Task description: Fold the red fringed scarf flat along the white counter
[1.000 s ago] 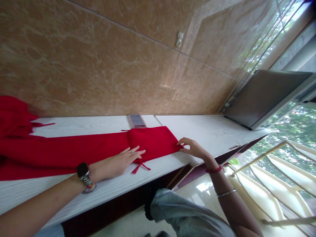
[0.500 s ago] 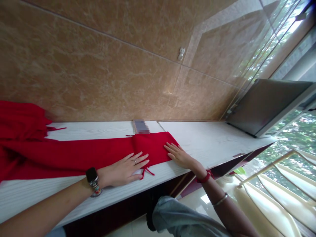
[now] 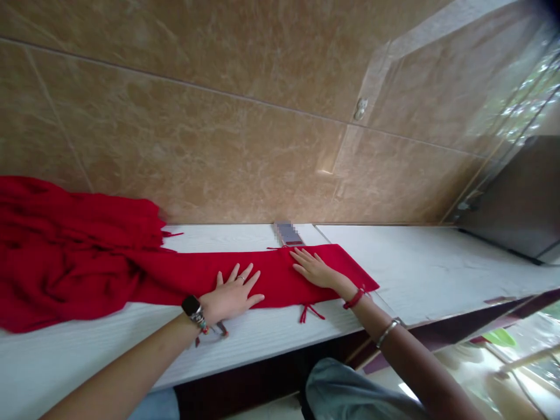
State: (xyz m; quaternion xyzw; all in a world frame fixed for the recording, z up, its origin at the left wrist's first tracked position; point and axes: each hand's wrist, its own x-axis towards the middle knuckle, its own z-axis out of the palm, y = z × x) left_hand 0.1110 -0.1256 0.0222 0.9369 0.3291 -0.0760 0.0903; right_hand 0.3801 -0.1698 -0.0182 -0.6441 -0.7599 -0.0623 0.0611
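A long red scarf (image 3: 271, 294) with tasselled ends lies along a white wood-grain counter (image 3: 420, 274). Its right part is folded into a flat strip, while the left part is heaped loosely in wrinkles. My left hand (image 3: 230, 297), wearing a ring and a watch, rests flat on the strip with fingers spread. Farther right, my right hand (image 3: 317, 270) presses palm down on the folded end, its fingers stretched out. Neither hand grasps the cloth. Below the strip's front edge a red tassel (image 3: 310, 312) hangs out on the counter.
Behind the scarf lies a phone-like flat object (image 3: 289, 233), partly blurred out. A brown tiled wall (image 3: 219, 151) closes off the back of the counter. At the far right stands a dark grey box-shaped object (image 3: 516, 198). The counter's front edge runs just before my legs.
The view has shifted left, showing more of the heaped scarf. My right hand has slid left from the folded end's edge onto the strip. My left hand has also moved left along it.
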